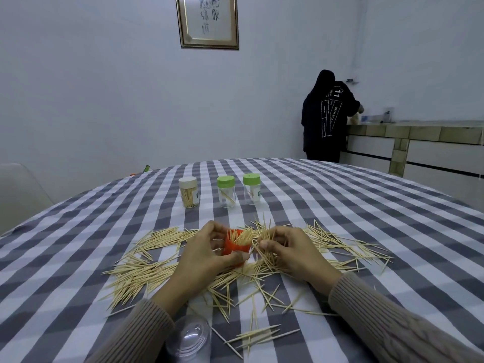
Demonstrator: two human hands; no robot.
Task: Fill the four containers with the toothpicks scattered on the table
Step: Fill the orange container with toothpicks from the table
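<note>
Roughly quarter done, by look: beige-capped jar [188, 192] beyond hands looks full; two green-capped jars [226, 191] [251, 189] beside it hold few sticks. Left hand [207, 247] curls round orange container [237, 246], partly filled, between hands. Right hand [282, 247] pinches toothpick bundle [267, 235] just beside its rim. Scattered toothpicks [146, 268] lie either side of and below hands, most left to gather. Clear plastic lid [190, 339] by left sleeve; checked tablecloth [366, 218]; person at far counter; nothing blocks hands
</note>
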